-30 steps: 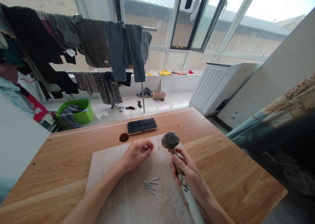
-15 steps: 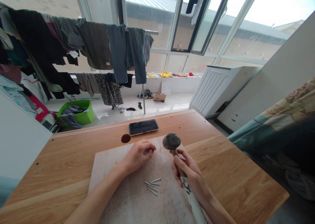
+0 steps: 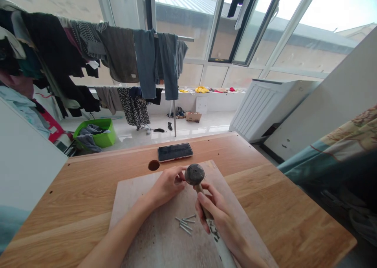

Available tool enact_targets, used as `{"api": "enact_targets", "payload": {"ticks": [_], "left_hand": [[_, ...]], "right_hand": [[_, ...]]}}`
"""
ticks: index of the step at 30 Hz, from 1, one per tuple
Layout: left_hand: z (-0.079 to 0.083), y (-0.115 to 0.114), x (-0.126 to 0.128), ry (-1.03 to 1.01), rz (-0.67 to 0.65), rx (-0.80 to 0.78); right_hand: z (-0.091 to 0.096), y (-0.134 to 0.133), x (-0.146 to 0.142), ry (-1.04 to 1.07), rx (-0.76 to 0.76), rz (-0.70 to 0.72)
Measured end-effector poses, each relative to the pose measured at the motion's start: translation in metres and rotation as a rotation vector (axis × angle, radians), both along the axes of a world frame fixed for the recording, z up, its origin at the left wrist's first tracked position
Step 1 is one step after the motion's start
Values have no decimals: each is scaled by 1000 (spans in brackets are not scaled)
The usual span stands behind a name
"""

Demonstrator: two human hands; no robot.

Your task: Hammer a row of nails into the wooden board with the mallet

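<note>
My right hand (image 3: pixel 216 209) is wrapped round the handle of a rubber mallet (image 3: pixel 194 175), whose round dark head is raised over the board. The handle is pale, with dark patches. My left hand (image 3: pixel 169 185) rests on the pale wooden board (image 3: pixel 132 193), fingers curled together close to the mallet's head. Whatever its fingertips hold, if anything, is hidden from me. Several loose silvery nails (image 3: pixel 186 223) lie in a small pile on the board, between my two forearms.
The board lies on a wooden table (image 3: pixel 282 193) with a round hole (image 3: pixel 153 165). A phone (image 3: pixel 175 152) lies beyond the board. Past the table stand a green tub (image 3: pixel 108 136), a rack of hanging clothes (image 3: pixel 118 57) and a white cabinet (image 3: pixel 256 103). A curtain (image 3: pixel 321 150) hangs at right.
The mallet has moved left, its head now beside my left fingertips. It covers the spot where a small upright nail showed before. My left hand has kept its place on the board.
</note>
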State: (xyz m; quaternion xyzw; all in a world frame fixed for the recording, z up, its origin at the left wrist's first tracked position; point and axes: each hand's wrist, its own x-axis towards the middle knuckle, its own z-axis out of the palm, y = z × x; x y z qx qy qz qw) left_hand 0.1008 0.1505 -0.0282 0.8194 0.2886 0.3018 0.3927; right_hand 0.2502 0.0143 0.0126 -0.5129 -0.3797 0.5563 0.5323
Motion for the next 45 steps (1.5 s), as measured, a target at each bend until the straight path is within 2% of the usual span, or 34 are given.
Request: {"api": "enact_targets", "payload": {"ticks": [12,17,20,23,26,28,30,33,35,37,39,41,45], "left_hand": [[5,0,0,6,-13,-14],[1,0,1,12,-15,9],[2,0,-1,17,-30,4],[16,1,-8,93,-33,45],[44,-4,-17,285,-50,161],[63,-17,-18,450,-128,242],[74,-37,-13,599,-225,326],[69,-70,4,723,-311,535],[55,-85,15,762,-343,681],[42,-92,23,781,-346,752],[35,-92,25,781,-335,763],[34,-90,24,769,-357,756],[51,-83,15,690,-418,643]], "right_hand": [[-8,-3,0,21,-23,6],[-8,-2,2,39,-38,22],[-6,-1,3,49,-23,-16],[-3,-1,4,67,17,-85],[0,-2,6,79,42,-147],[2,-3,8,76,52,-171],[3,-3,9,68,58,-184],[3,-3,10,73,68,-200],[4,-3,10,79,73,-198],[4,-3,10,84,79,-199],[5,-3,10,86,79,-207],[4,-3,10,88,75,-215],[2,-3,10,99,73,-206]]}}
